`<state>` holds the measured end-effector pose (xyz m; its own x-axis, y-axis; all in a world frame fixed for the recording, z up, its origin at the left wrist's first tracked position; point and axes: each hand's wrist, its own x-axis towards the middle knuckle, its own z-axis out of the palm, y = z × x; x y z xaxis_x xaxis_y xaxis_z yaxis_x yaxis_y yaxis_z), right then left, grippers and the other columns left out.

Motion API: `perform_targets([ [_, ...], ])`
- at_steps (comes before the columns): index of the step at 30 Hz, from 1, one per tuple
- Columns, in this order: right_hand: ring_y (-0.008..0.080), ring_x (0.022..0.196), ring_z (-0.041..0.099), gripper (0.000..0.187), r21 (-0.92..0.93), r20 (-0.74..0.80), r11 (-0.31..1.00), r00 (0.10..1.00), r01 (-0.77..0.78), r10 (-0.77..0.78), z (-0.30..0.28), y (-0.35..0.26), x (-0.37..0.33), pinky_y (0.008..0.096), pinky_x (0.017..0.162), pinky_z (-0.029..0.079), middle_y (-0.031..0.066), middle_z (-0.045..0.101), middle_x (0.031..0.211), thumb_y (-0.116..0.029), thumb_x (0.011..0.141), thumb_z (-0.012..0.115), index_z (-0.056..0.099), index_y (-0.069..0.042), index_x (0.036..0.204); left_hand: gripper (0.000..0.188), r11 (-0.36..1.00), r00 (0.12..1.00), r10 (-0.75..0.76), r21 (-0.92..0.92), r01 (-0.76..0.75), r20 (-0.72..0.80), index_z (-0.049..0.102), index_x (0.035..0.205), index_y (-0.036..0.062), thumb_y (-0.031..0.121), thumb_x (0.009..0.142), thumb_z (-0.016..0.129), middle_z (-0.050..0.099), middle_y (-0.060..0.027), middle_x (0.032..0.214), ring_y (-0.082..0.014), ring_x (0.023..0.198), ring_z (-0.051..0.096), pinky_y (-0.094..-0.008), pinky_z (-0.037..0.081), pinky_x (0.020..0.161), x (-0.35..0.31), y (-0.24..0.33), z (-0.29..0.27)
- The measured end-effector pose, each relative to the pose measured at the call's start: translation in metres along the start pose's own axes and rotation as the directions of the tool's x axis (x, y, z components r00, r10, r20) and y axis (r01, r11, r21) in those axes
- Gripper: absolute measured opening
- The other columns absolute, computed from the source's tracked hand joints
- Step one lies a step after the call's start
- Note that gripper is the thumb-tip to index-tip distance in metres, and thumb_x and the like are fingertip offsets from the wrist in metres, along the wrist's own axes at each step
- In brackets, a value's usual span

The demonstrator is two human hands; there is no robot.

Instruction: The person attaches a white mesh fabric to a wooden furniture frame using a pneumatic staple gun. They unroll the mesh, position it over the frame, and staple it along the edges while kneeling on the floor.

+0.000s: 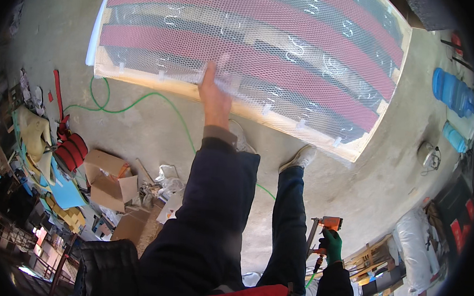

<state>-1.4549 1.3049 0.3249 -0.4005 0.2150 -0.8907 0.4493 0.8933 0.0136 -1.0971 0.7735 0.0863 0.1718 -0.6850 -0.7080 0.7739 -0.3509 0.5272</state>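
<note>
A wooden frame (167,82) strung with wide dark-red and dark-green straps (162,39) lies before me, covered by a translucent white mesh sheet (289,28). At the frame's near edge, my bare left hand (216,96) is closed on the mesh. Its thumb lies above, and its fingers show faintly and blurred through the netting. Low on the right, well apart from the frame, my right hand (331,246) in a green glove grips the handle of an orange air staple gun (330,224). A green hose runs from the gun's handle.
The green air hose (158,94) loops over the concrete floor, passing under the frame's left corner. An open cardboard box (108,180) and scraps lie at left, beside a dark-red strap roll (72,152). Blue water bottles (452,92) and a plastic-wrapped bundle (412,251) are on the right.
</note>
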Motion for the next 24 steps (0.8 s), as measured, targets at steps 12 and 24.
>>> perform_targets([
  [12, 0.0156, 0.059, 0.067, 0.024, -0.121, 0.009, 0.988, 0.995, 0.098, -0.097, 0.004, -0.014, -0.001, 0.031, 0.05, 0.052, 0.004, 0.069, 0.079, -0.025, 0.093, 0.081, 0.069, -0.006, 0.101, 0.042, 0.964, 0.992, 0.04, 0.266, -0.006, -0.122, 0.059, 0.14, -0.0007, 0.019, 0.105, 0.069, 0.068, -0.0105, 0.127, -0.0249, 0.111, 0.067, -0.0438, 0.056, 0.091, -0.052, 0.004, -0.051],
  [24, 0.018, 0.06, 0.067, 0.023, -0.076, 0.037, 0.978, 0.981, 0.192, -0.189, -0.007, -0.031, -0.019, 0.0338, 0.052, 0.056, 0.0061, 0.068, 0.078, -0.02, 0.093, 0.079, 0.065, -0.004, 0.101, 0.024, 0.819, 0.879, 0.077, 0.533, 0.213, -0.47, 0.063, 0.115, 0.0011, 0.021, 0.103, 0.061, 0.073, -0.0128, 0.097, -0.0185, 0.074, 0.068, -0.0292, 0.05, 0.055, -0.061, 0.03, -0.19],
])
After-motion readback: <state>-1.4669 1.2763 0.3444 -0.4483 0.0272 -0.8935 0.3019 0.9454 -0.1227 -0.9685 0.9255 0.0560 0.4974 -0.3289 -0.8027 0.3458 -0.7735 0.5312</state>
